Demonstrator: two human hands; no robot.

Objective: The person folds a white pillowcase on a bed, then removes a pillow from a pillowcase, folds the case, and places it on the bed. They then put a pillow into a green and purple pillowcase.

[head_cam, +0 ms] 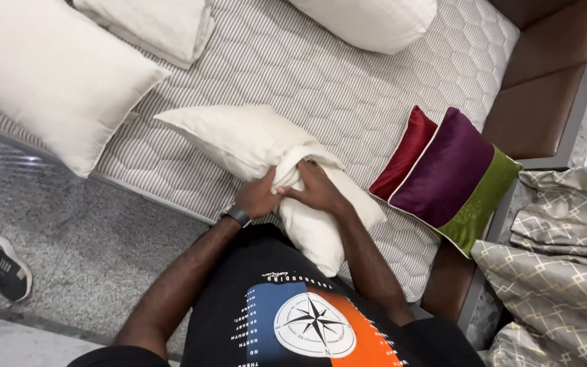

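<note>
A cream pillow [239, 139] lies on the bare quilted mattress [348, 81] near its front edge, partly inside a cream pillowcase. My left hand [258, 196], with a dark watch on the wrist, grips the bunched fabric at the pillow's middle. My right hand [317, 189] clutches the same bunched cloth from the other side, fingers pressed into it. The lower end of the pillow [321, 234] hangs toward my body over the mattress edge.
Three more cream pillows lie at the left [42, 75], top left [157, 24] and top [375, 20]. A dark red cushion [405, 153] and a purple-and-green cushion [453, 177] lean against the brown headboard [538, 88]. Patterned grey bedding [565, 265] is piled right. Another person's shoe [1, 268] is on the floor left.
</note>
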